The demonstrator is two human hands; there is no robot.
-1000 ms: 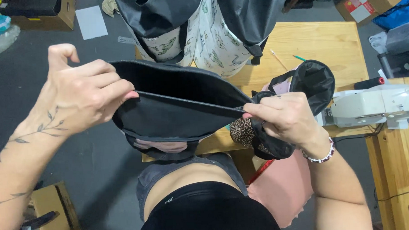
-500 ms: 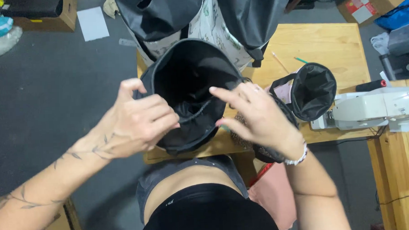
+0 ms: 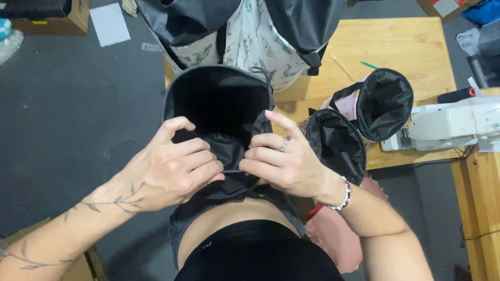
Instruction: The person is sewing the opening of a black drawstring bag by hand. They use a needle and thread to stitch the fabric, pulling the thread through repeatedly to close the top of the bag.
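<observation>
1. The left hand (image 3: 171, 171) clamps the near rim of a black fabric bag (image 3: 218, 111), its fingers curled over the edge and its thumb raised along the left side.
2. The right hand (image 3: 281, 159) pinches the same near rim just beside the left hand, with the forefinger stretched up along the bag's right wall.
3. The bag is held open in front of the person's body, mouth upward, over the near left corner of a wooden table (image 3: 391, 47).
4. Two more black fabric bags (image 3: 384, 102) sit open to the right of the hands, at the table's near edge.
5. A white sewing machine (image 3: 460, 125) lies on the right.
6. Patterned cloth (image 3: 252, 40) hangs at the far side, between dark fabric pieces.
</observation>
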